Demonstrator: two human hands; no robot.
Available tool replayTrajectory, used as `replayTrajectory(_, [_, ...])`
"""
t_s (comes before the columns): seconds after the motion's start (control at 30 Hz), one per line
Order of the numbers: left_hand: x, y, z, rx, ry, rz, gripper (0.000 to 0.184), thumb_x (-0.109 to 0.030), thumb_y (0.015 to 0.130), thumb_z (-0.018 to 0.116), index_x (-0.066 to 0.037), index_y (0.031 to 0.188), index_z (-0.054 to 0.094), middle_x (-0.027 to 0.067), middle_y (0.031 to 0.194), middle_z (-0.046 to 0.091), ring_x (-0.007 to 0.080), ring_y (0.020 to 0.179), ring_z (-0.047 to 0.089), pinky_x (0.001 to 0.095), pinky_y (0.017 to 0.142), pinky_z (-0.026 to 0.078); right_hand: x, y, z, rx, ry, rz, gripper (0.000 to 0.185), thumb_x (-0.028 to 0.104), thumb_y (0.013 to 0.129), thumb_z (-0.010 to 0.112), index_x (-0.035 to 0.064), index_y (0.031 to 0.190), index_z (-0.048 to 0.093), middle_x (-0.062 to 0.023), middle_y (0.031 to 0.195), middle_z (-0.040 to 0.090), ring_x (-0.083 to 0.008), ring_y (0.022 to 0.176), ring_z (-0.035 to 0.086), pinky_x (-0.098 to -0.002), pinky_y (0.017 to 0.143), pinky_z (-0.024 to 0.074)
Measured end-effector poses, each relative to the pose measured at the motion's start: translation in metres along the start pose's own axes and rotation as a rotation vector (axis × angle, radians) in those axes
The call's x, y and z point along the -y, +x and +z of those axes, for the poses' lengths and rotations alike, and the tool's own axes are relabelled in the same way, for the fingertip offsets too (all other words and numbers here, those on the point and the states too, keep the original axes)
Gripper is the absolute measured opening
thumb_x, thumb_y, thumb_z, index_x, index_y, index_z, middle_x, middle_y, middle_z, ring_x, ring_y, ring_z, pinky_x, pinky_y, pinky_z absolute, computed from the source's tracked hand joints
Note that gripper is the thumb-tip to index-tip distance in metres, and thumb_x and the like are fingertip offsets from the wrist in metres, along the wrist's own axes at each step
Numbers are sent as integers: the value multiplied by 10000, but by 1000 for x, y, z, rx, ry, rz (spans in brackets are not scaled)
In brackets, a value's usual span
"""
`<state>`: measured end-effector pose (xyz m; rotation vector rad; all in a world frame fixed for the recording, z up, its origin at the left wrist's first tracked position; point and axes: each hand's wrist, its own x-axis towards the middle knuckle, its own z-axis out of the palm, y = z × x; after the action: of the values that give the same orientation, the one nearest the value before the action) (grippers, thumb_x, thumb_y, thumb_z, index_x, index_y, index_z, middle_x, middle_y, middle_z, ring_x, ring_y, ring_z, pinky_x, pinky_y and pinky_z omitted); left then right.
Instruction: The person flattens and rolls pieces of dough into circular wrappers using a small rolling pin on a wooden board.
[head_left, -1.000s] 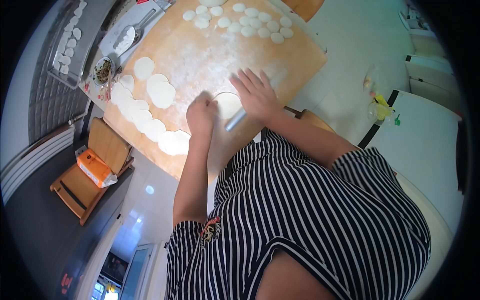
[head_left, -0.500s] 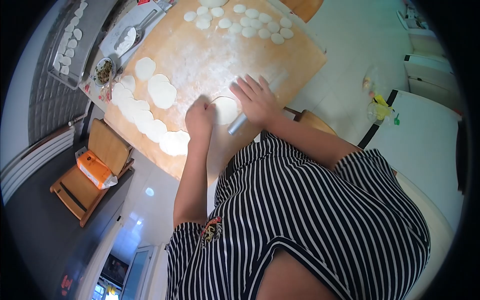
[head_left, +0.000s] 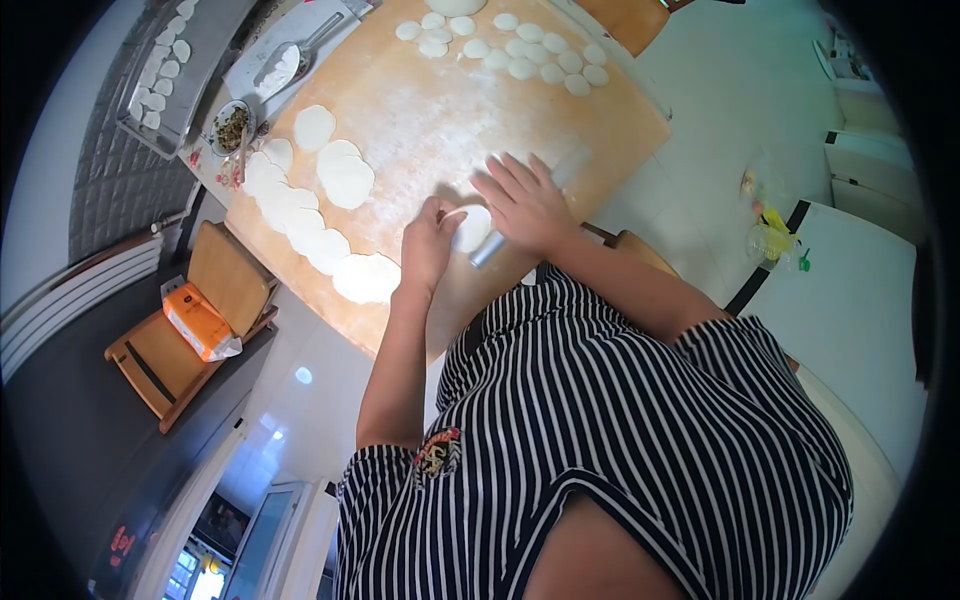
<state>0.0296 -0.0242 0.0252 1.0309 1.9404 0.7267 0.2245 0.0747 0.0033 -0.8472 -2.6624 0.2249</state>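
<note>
My left hand (head_left: pixel 428 243) pinches the left edge of a round, flat dough sheet (head_left: pixel 472 229) on the floured wooden board (head_left: pixel 425 120). Spread out with its fingers apart, my right hand (head_left: pixel 527 207) lies over a rolling pin (head_left: pixel 487 250). The pin's silvery near end shows below the palm, at the right edge of the dough, and its far end is blurred. Overlapping flat dough rounds (head_left: pixel 367 278) line the board's left edge, with a small stack (head_left: pixel 345 175) beside them. Smaller dough discs (head_left: pixel 520 69) lie at the far side.
Left of the board are a bowl of chopped filling (head_left: pixel 230 128), a scoop of flour (head_left: pixel 280 72) and a metal tray (head_left: pixel 185 95) with several dough pieces. A wooden chair (head_left: pixel 225 280) holding an orange package (head_left: pixel 200 320) stands lower left. Another chair (head_left: pixel 645 255) is at the right.
The whole view has shifted, so the board appears farther right. My left hand now has the dough's edge slightly lifted. My right hand remains over the rolling pin.
</note>
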Motion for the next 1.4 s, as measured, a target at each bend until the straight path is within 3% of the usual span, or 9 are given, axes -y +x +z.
replayTrajectory(0.13, [25,-3,-20,-229,-402,3,177,-191,1047,682,-44,1146,676,-1,944,658,97,869,566,274,803,496,-10,-39,-24,109,68,-37,500,234,882,638,159,1375,665,-106,1478,587,-308,1401,512,-536,1197,348])
replayTrajectory(0.2, [49,9,-50,-466,-463,-75,233,-181,1058,659,-14,1219,632,62,1101,683,148,978,612,300,870,515,-14,-39,-26,76,73,-45,490,224,881,632,150,1364,669,-106,1466,595,-309,1386,527,-532,1193,357])
replayTrajectory(0.3, [46,20,-84,-835,66,-75,469,-179,1047,646,35,1451,543,209,1363,637,293,1169,662,378,1027,504,-21,-34,-25,32,76,-58,479,217,879,628,133,1348,673,-106,1449,609,-309,1362,551,-519,1188,371])
replayTrajectory(0.43, [16,64,-70,-605,35,52,267,-127,1012,655,-6,1242,714,192,1279,704,338,1178,665,403,1026,516,-27,-29,-25,5,114,-85,475,217,875,632,106,1335,672,-109,1440,617,-304,1358,556,-494,1188,380])
replayTrajectory(0.57, [-40,136,-19,-395,302,528,206,-103,976,668,-15,1148,741,210,1182,716,373,1169,661,439,1001,534,-36,-24,-27,42,142,-90,460,215,886,634,83,1325,671,-109,1429,624,-295,1355,559,-478,1183,390])
replayTrajectory(0.73, [-71,240,10,-641,270,62,245,-236,918,762,-39,1062,750,179,1060,716,365,1095,685,459,938,548,-53,-27,-24,78,220,-116,440,191,892,661,66,1314,669,-95,1444,615,-290,1378,541,-480,1184,396])
replayTrajectory(0.83, [-80,269,6,-539,240,-134,304,-282,858,825,-57,1048,750,158,1034,736,349,1014,711,449,898,562,-62,-29,-27,75,235,-124,447,175,878,672,59,1310,669,-92,1445,613,-292,1386,533,-487,1183,396])
replayTrajectory(1.17, [-29,156,-10,-360,166,-166,267,-222,861,826,-55,1036,713,110,916,757,255,851,722,372,785,558,-104,-8,-27,-11,116,-52,438,176,867,664,57,1288,681,-104,1418,636,-307,1355,561,-504,1172,402])
replayTrajectory(1.4, [-65,57,74,-105,153,-9,162,-158,901,755,-43,1012,731,176,964,705,383,936,676,462,842,551,-87,66,-15,-75,-48,-22,370,213,951,641,63,1285,692,-108,1416,643,-300,1372,552,-565,1183,372])
